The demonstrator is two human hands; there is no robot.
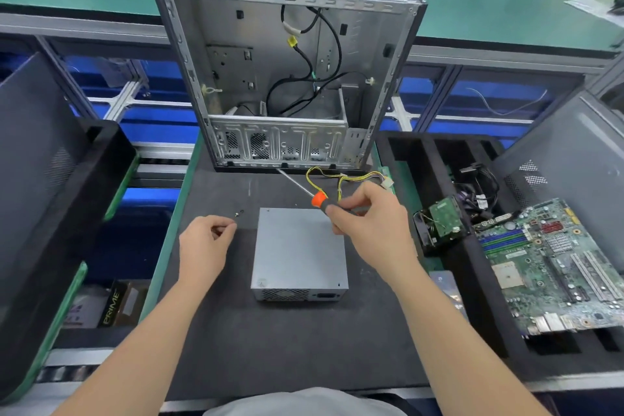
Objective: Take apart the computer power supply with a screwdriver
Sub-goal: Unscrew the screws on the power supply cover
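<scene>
Gripping screwdriver (317,199): right fingers (341,213) over power supply (297,253) far edge | left fingers (224,226) curled alongside

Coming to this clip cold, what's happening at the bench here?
A power supply lies closed on a black mat. The right hand holds a screwdriver over its far corner, tip pointing away toward the gutted computer case behind. The left hand has fingers pinched together beside loose screws on the mat; whether it holds one is too small to tell. A motherboard sits in a tray at right.
</scene>
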